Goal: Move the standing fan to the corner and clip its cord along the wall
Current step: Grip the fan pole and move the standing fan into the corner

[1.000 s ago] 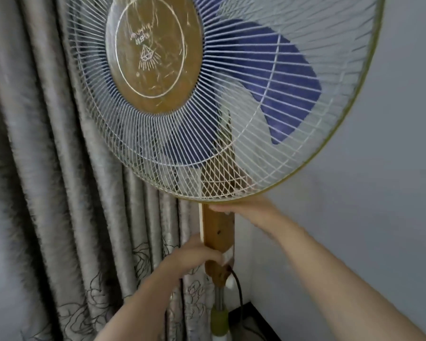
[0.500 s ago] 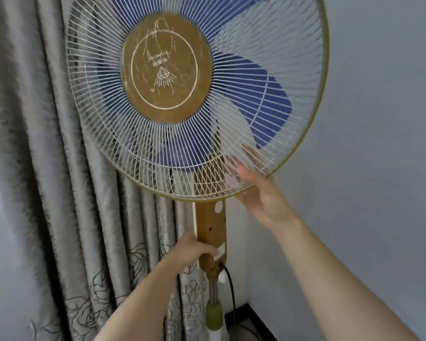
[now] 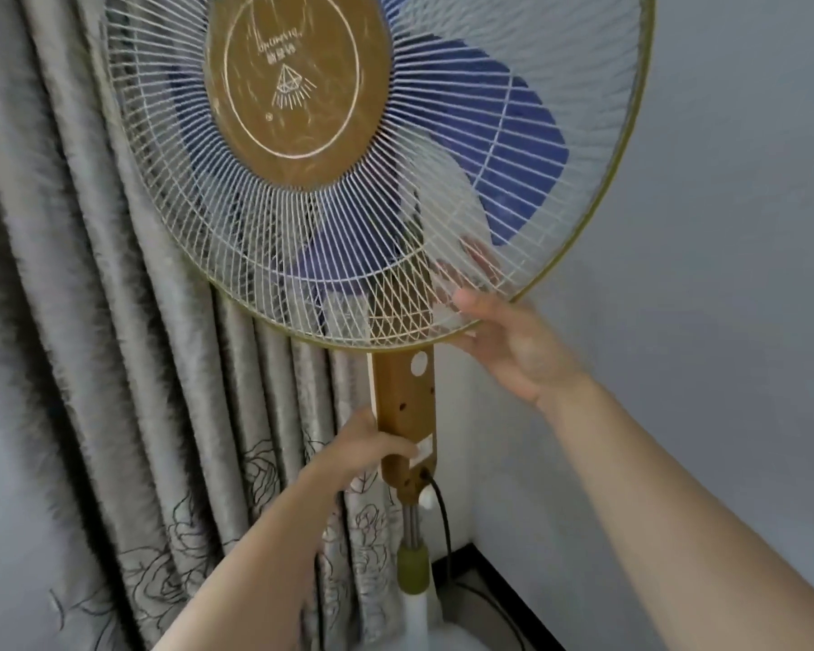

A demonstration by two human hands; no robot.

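The standing fan (image 3: 301, 82) fills the upper view, with a white wire grille, a brown centre disc and blue blades. Its brown neck (image 3: 407, 406) runs down to a metal pole with a green collar. My left hand (image 3: 363, 451) grips the neck's lower left side. My right hand (image 3: 513, 345) holds the grille's bottom right rim, fingers behind the wires and thumb in front. The black cord (image 3: 442, 514) leaves the neck's base and hangs down toward the floor.
A grey curtain (image 3: 90, 321) with a flower print hangs directly behind the fan on the left. A plain grey wall (image 3: 724, 274) rises on the right. A dark skirting board (image 3: 494, 584) marks the corner at floor level.
My right hand rose from under the grille to grip its lower right rim. The fan head turned, its centre disc now upright. My left hand stayed on the neck.
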